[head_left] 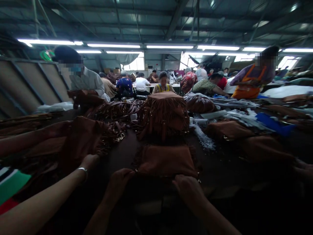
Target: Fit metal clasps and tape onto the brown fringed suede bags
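Note:
My left hand (119, 182) and my right hand (188, 192) hold the near edge of a brown suede fringed bag (166, 160), one at each lower corner. Its far side is hidden in shadow. Just beyond it stands a taller fringed suede bag (163, 116) with small metal studs. To the left, a co-worker's arm with a silver bracelet (83, 170) reaches from a striped sleeve (12, 184) to a brown suede bag (80, 143). Tangled brown fringe straps (112, 111) with metal buckles lie beyond that bag.
The dark worktable (127, 147) carries more brown bags on the right, white and blue material, and plastic wrap. Another person's hand (303, 171) shows at the right edge. Several workers sit or stand beyond it, under long ceiling lights in a large workshop.

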Available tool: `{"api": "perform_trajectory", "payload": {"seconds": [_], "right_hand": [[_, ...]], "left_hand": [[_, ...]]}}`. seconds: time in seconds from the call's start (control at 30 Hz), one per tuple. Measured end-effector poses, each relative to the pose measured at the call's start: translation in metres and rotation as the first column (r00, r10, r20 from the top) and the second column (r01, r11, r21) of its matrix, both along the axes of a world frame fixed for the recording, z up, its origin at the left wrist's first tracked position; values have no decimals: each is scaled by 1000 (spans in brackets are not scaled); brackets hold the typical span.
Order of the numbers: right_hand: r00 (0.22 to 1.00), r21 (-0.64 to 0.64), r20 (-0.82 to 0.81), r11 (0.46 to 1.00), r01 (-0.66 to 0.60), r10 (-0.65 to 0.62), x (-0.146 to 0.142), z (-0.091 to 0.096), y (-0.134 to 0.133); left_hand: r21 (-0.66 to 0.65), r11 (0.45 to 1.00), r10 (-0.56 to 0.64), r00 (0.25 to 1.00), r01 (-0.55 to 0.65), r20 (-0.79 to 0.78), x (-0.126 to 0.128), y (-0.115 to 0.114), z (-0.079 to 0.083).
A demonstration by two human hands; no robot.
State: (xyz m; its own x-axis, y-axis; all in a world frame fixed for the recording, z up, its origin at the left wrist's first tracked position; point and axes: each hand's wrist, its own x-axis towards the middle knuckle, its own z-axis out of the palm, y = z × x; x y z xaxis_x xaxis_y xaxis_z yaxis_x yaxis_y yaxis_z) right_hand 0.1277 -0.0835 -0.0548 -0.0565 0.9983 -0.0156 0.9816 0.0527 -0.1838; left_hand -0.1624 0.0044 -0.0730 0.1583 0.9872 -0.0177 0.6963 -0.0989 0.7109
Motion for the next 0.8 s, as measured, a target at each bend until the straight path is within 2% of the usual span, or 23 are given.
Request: {"api": "perform_trajectory", "payload": {"seconds": [0.07, 0.17, 0.27, 0.4, 0.5, 0.6, 0.67, 0.8], "right_hand": [[997, -22, 23, 997, 71, -70, 35, 3, -8], [992, -93, 23, 988, 125, -124, 81, 4, -17], [977, -89, -19, 974, 209, -211, 104, 5, -20], [930, -36, -141, 940, 338, -340, 88, -3, -10], [897, -34, -193, 916, 399, -398, 70, -13, 3], [884, -41, -289, 927, 372, -368, 68, -22, 4], [884, -65, -321, 939, 338, -340, 72, -27, -1], [906, 25, -252, 934, 357, -339, 72, -39, -10]], "left_hand": [[-3, 999, 38, 999, -39, -35, -3, 4, 0], [-34, 999, 17, 994, -21, -104, -7, 6, 2], [-42, 998, -57, 981, 49, -186, -2, 7, 6], [45, 998, -27, 962, 41, -270, 22, 16, 5], [-2, 1000, 18, 948, -19, -318, 43, 28, 0], [-87, 994, 38, 939, -72, -342, 53, 39, -6], [-113, 992, 22, 942, -63, -334, 53, 42, -8], [-106, 993, 15, 943, -53, -333, 51, 42, -7]]}}
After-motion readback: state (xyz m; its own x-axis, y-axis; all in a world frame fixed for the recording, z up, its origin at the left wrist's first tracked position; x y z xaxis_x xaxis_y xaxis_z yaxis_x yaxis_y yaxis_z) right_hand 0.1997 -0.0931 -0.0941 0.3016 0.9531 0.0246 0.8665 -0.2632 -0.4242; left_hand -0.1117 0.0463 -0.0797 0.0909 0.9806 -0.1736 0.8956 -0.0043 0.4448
